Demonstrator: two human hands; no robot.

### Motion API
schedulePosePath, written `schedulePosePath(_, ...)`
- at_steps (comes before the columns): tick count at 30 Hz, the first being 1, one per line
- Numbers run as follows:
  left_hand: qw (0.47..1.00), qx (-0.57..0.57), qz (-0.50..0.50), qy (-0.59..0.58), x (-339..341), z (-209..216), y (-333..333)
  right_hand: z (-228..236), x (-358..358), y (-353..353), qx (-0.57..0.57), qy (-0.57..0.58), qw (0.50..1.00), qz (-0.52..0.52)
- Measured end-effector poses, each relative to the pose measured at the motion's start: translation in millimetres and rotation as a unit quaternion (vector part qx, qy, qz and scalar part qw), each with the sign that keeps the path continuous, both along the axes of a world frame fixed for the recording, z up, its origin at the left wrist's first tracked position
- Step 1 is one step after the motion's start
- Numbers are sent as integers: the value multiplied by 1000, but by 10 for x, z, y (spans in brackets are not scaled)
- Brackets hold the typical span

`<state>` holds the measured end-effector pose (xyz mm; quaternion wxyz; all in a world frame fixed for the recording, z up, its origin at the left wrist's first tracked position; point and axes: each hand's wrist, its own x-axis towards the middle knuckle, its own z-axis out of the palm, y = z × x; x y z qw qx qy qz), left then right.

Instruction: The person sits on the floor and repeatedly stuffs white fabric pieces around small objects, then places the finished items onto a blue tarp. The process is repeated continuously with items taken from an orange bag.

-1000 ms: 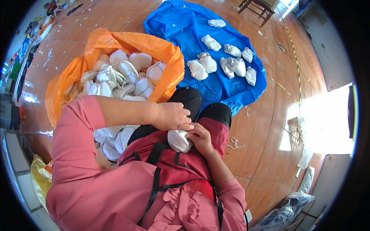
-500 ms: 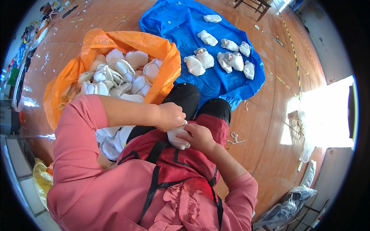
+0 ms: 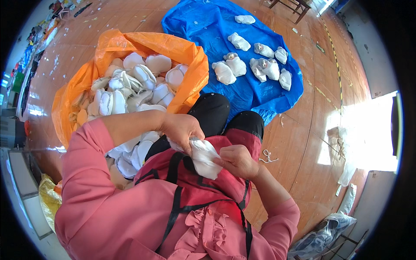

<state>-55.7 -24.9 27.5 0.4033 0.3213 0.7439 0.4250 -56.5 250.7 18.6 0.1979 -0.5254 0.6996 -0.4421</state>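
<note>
Over my lap, a limp white cloth piece (image 3: 205, 159) is stretched at a slant between my hands. My left hand (image 3: 183, 130) is closed on its upper left part, thumb pressed down on the fabric. My right hand (image 3: 239, 161) pinches its right edge with the fingertips. A bit of the white material also shows left of my left hand, under the wrist. Whether anything is inside the cloth cannot be seen. Beyond my left arm, an orange sack (image 3: 197, 65) stands wide open, filled with white and cream rounded pads (image 3: 142, 77).
Past my knees a blue sheet (image 3: 182, 32) lies on the floor, bearing several white cloth bundles (image 3: 224, 73). More white pads (image 3: 130, 158) lie beside my left thigh. A white string (image 3: 268, 157) is on the floor at right. Far off stands a wooden stool (image 3: 299, 8).
My hands have drawn apart, the left one back and leftward, the right one a little outward. The white cloth, bunched between them before, is now spread longer and flatter.
</note>
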Motion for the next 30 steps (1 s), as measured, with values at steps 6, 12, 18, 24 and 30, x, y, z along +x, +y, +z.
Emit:
schedulePosePath(6,977,81,115,-159,128,-110,-47,42,7,144,-7,-17,1000,-12)
schedulePosePath(12,945,97,268,-163,430,-257,111,-337,113,289,21,-45,995,-82)
schedulePosePath(18,945,-52,311,-89,389,-155,148,-391,-73,98,-17,54,975,-213)
schedulePosePath(24,961,-61,262,-71,254,-256,68,-293,-67,-108,-105,2,992,-76)
schedulePosePath(30,948,-2,246,-202,103,-490,-56,-490,-52,-197,-42,-31,996,-68)
